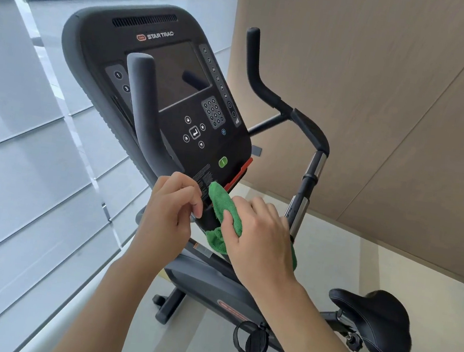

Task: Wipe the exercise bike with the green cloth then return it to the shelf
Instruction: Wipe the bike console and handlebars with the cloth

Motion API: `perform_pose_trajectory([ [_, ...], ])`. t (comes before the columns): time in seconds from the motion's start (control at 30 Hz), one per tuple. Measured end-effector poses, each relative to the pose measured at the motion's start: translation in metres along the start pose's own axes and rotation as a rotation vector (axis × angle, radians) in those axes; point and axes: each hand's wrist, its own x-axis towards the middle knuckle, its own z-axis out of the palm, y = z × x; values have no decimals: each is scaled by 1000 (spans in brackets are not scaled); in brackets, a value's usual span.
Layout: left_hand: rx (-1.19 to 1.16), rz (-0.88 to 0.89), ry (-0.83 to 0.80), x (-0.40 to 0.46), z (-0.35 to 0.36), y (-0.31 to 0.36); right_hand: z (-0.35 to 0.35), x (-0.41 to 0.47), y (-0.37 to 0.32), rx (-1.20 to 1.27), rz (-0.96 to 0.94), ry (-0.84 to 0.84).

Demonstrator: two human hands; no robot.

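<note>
Right hand [258,234] grips the green cloth [221,206] against the lower edge of the exercise bike [160,79] console; left hand [170,212], fingers curled, holds that edge just left.

The right hand [259,231] holds a bunched green microfibre cloth [220,203] against the lower edge of the black exercise bike's console [177,87]. The left hand [169,212], fingers curled, touches that same edge just beside it. A black padded saddle [374,319] sits lower right.
</note>
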Motion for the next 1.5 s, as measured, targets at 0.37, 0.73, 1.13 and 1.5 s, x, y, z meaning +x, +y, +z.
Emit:
perform_pose_trajectory([
  [0.37, 77, -71, -45, 5, -13, 31, -23, 22, 32, 452, -84, -54],
  [0.73, 8, -125, 32, 4, 16, 66, -41, 39, 77, 384, -337, -84],
  [1.13, 243, -207, 94, -6, 63, 93, -13, 33, 131, 325, -509, -273],
  [1.5, 478, -388, 198, -5, 104, 111, 14, 32, 138, 418, -558, -173],
])
